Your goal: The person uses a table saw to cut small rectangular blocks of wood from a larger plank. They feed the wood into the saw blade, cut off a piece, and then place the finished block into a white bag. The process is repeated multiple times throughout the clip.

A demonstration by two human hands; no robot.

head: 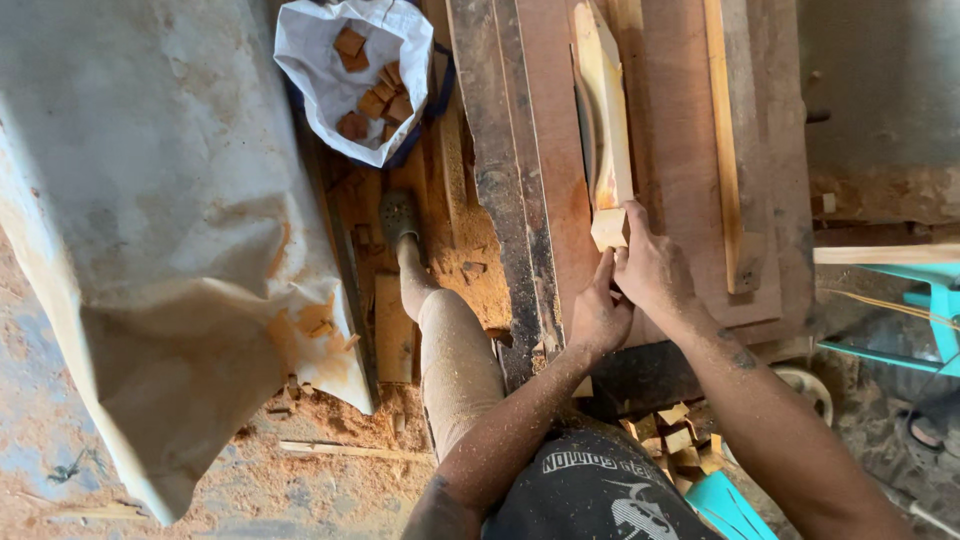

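Pale wood, long and squared, lies lengthwise on the reddish saw table [680, 180]: a timber length [608, 110] running away from the person, its near end close to both hands. The right hand [655, 270] presses against that near end, thumb up along its side and fingers curled around the end block, gripping it. The left hand [598, 315] sits just beside and a little below, touching the right hand, its fingers closed and its fingertips raised toward the same end of the timber; whether they truly pinch the wood I cannot tell from where I stand. Both forearms are dusted with sawdust.

To the left of the table, a white sack [345, 75] stands open on the floor with small reddish wood blocks [372, 95] inside. The person's leg reaches forward toward it, the foot in a dusty shoe [398, 215]. A large pale tarpaulin [150, 230] covers the floor at far left, orange sawdust along its edge. More offcut blocks [680, 435] lie heaped below the table's near edge.
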